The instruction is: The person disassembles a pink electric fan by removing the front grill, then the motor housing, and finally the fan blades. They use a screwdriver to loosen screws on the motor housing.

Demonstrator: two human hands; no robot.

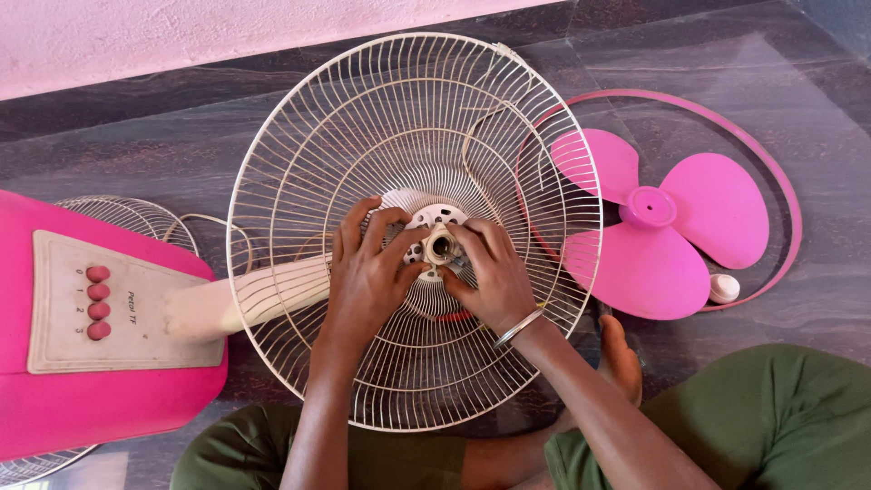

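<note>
Both hands, left hand point(367, 272) and right hand point(494, 272), are pinching one cream nut point(442, 245) at one wire fan guard point(299, 145)'s centre; one pink three-blade propeller point(658, 231) is lying on the dark stone floor point(136, 145)

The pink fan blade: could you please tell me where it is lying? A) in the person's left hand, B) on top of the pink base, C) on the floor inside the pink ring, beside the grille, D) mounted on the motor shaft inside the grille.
C: the pink fan blade lies on the floor within the pink ring, beside the white grille, away from both hands.
</note>
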